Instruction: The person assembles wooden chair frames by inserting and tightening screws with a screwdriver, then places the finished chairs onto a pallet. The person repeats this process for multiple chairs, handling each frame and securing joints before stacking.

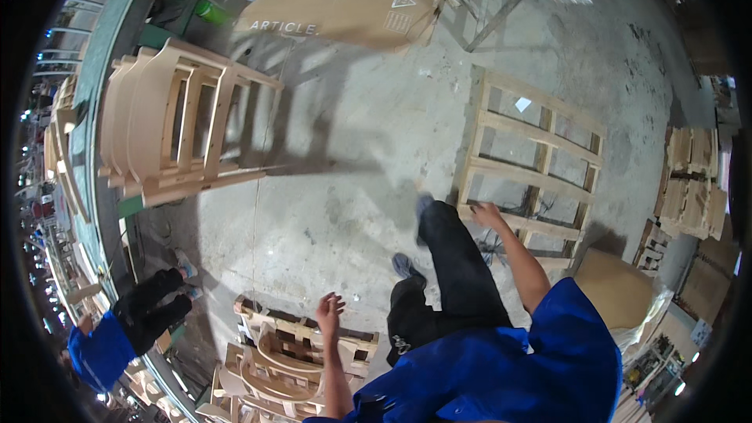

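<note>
My left hand [330, 312] hangs in the air in front of my body, its fingers loosely bent and apart, holding nothing. Below it lies a stack of curved wooden chair parts [274, 364] on a pallet. My right hand [487, 215] is held out ahead on the right, fingers relaxed and with nothing visible in them. In the picture it overlaps the near left corner of a slatted wooden pallet [540, 178] lying on the floor; no contact shows. My legs [458, 266] are in mid-stride between the two hands.
Wooden chair frames [176, 121] stand packed in a row at the left, beside a long green-edged workbench [92, 180]. Another person [117, 337] in blue is at that bench. A big cardboard box [345, 0] lies ahead under metal legs. Stacked wood [689, 180] stands far right.
</note>
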The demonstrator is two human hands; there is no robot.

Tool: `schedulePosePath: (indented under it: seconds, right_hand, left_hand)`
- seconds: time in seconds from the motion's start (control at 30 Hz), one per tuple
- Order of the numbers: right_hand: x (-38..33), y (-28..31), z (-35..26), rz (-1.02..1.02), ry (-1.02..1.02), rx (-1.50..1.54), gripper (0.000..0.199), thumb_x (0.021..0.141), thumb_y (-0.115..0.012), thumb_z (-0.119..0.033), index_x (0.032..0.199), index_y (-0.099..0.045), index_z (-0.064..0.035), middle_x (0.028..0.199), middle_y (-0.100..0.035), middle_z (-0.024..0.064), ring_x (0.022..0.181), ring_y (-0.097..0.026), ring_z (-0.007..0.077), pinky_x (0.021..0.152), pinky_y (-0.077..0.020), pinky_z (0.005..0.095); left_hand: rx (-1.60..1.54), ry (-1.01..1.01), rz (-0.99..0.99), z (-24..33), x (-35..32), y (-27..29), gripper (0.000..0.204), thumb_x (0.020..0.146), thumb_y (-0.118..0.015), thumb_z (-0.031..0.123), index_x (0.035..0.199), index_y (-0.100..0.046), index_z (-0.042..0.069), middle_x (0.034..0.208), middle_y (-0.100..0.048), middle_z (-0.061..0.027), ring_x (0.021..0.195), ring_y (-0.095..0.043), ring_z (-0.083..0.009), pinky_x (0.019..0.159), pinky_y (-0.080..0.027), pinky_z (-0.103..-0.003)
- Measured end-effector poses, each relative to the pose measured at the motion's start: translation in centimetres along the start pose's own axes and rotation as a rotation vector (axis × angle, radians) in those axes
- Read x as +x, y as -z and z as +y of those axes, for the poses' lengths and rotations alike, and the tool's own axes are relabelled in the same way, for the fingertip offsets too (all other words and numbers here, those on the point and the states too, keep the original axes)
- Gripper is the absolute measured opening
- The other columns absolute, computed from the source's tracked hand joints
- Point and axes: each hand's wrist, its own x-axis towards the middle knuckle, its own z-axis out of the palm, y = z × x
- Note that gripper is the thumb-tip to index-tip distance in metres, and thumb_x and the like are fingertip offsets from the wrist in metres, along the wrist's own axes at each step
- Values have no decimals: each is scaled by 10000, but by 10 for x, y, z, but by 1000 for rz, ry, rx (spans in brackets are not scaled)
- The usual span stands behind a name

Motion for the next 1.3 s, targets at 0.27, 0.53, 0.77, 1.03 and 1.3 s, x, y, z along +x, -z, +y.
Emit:
schedulePosePath:
  seconds: [0.27, 0.53, 0.77, 1.03, 1.3]
  right_hand:
    - [412, -3, -351, 30, -252, 642, 789, 735, -684, -550, 1212, -432, 25, 1116, -543, 193, 996, -567, 322, 789, -515, 482]
    - [677, -51, -439, 530, -405, 625, 952, 629, -716, -641, 1229, -489, 62, 1215, -527, 196, 1021, -555, 338, 883, -458, 449]
    - [713, -23, -449, 403, -413, 422, 932, 616, -765, -585, 1276, -423, -23, 1145, -518, 132, 913, -545, 262, 720, -491, 419]
    - [746, -32, -418, 400, -368, 584, 847, 594, -766, -616, 1115, -487, -9, 834, -520, 52, 641, -418, 211, 551, -418, 344]
    - [723, -76, -419, 623, -417, 141, 810, 585, -784, -581, 1108, -597, 9, 1107, -614, 125, 970, -591, 239, 832, -476, 325]
  left_hand:
    - [94, 305, 199, 170, 139, 10, 315, 914, -543, 221, 1120, -516, -16, 985, -630, -109, 818, -590, -158, 725, -496, -292]
    - [148, 771, 278, 182, 269, -5, 428, 935, -503, 314, 1249, -466, 26, 1050, -621, -144, 867, -625, -226, 720, -527, -310]
    - [71, 762, 359, 206, 317, -16, 418, 933, -510, 305, 1233, -472, 17, 1024, -626, -146, 816, -634, -221, 661, -534, -294]
    - [-56, 437, 264, 188, 437, -58, 319, 936, -516, 212, 1149, -508, -26, 960, -646, -154, 797, -649, -217, 638, -525, -296]
    - [86, 411, 74, 238, 447, -111, 354, 944, -515, 244, 1176, -535, -23, 988, -644, -153, 844, -647, -221, 703, -527, -322]
